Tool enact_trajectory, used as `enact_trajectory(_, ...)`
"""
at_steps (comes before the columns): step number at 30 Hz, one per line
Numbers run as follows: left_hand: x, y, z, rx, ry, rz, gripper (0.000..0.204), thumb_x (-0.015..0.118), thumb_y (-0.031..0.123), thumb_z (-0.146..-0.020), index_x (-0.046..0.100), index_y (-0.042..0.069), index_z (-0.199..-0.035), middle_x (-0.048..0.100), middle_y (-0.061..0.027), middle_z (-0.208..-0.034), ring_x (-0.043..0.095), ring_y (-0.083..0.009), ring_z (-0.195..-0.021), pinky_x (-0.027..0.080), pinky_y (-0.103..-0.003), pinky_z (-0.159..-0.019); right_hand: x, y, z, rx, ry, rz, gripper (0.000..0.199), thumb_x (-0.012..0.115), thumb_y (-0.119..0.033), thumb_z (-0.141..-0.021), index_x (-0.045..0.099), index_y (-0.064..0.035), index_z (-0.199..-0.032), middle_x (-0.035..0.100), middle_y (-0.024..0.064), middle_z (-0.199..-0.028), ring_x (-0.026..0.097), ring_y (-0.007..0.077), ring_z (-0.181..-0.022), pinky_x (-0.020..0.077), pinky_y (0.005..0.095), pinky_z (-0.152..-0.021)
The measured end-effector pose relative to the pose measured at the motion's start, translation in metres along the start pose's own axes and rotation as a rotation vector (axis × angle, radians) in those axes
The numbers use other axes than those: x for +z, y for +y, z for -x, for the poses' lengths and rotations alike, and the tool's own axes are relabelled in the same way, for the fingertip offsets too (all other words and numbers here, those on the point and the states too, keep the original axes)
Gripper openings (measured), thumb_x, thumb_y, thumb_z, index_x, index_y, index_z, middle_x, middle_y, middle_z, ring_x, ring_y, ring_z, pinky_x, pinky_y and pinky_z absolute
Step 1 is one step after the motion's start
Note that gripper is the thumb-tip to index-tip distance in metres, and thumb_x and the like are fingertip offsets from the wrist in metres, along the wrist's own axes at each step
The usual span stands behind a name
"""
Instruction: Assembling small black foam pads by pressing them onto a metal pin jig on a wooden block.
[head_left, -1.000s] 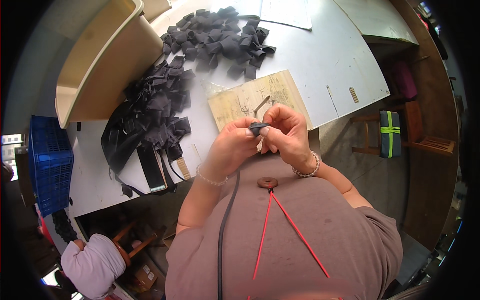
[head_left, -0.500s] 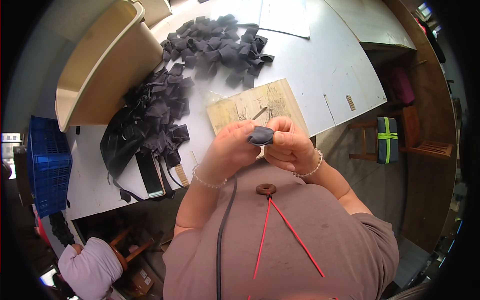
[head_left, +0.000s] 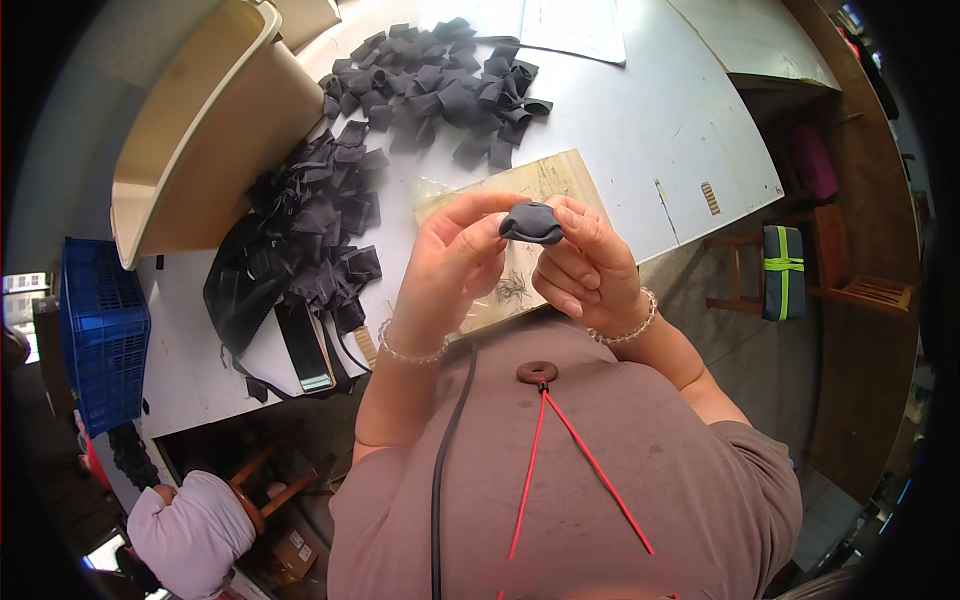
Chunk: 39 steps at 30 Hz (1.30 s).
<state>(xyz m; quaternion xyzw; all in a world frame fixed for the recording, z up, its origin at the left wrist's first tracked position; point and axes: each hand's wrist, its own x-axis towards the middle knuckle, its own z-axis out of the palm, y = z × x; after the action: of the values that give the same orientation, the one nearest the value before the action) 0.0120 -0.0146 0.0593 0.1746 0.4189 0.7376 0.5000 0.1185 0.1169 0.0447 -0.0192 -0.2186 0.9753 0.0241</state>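
Note:
A small folded piece of dark grey fabric [head_left: 531, 223], rounded with open edges, is stretched between my two hands. My left hand [head_left: 452, 262] pinches its left end between thumb and forefinger. At the other end, the thumb and forefinger of my right hand [head_left: 590, 258] grip it, the remaining fingers curled below. Under the hands lies a worn, pale wooden board [head_left: 556, 172] with dark marks. Beyond it spreads a pile of similar dark fabric pieces [head_left: 440, 95], mostly tube-like. A second heap of flatter dark pieces [head_left: 318, 215] sits left of my left hand.
A large beige bin [head_left: 225, 140] stands on the white table at the left. Near the front edge lies a phone [head_left: 303, 346]. A blue crate [head_left: 100, 330] is farther left. Behind it at lower left sits another person [head_left: 190, 535]. A strapped cushion [head_left: 783, 272] rests at right.
Both hands have risen slightly away from my body with the fabric piece, which is tilted differently. The pointed tool seen on the board before is now hidden.

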Motion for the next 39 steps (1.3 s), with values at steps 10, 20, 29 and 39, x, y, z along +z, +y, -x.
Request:
enact_trajectory(10,0.005,0.006,0.012,0.418,0.09,-0.35,0.017,0.068,-0.002,-0.076,0.068,-0.002,-0.093,0.065,-0.0073,-0.085,0.057,-0.0058,-0.065,0.043,-0.017,-0.053,-0.004,-0.006,0.003,-0.146,-0.175,0.462,0.015,0.052,-0.015,-0.093,0.053,-0.0002,-0.089,0.053,0.0021,-0.068,0.043,0.0036,-0.045,0.0376,0.0182,-0.039)
enact_trajectory(20,-0.001,0.004,0.015,-0.139,-0.271,0.143,0.018,0.056,0.018,-0.086,0.056,0.0,-0.09,0.048,0.0022,-0.066,0.036,-0.0018,-0.048,0.028,-0.017,-0.044,-0.003,-0.007,0.01,-0.071,-0.249,0.364,0.02,0.054,-0.017,-0.092,0.056,0.002,-0.085,0.051,0.0022,-0.062,0.042,0.0049,-0.043,0.0375,0.0207,-0.039)
enact_trajectory(29,-0.001,-0.005,0.008,-0.312,-0.205,0.773,0.02,0.039,0.025,-0.098,0.045,0.007,-0.093,0.023,0.0101,-0.047,0.024,0.0012,-0.037,0.021,-0.012,-0.029,0.011,-0.005,0.005,-0.028,-0.035,0.258,0.018,0.052,-0.017,-0.093,0.055,-0.0008,-0.086,0.037,-0.0041,-0.049,0.031,0.004,-0.037,0.0339,0.0213,-0.034)
enact_trajectory(39,-0.017,-0.021,-0.015,0.03,-0.007,0.245,0.026,0.05,0.025,-0.093,0.055,0.004,-0.109,0.053,0.0006,-0.075,0.048,-0.007,-0.062,0.04,-0.016,-0.046,-0.001,-0.006,0.003,-0.073,0.173,0.083,0.018,0.046,-0.02,-0.096,0.053,-0.0063,-0.086,0.027,-0.0073,-0.047,0.024,0.0037,-0.035,0.0286,0.0204,-0.033)
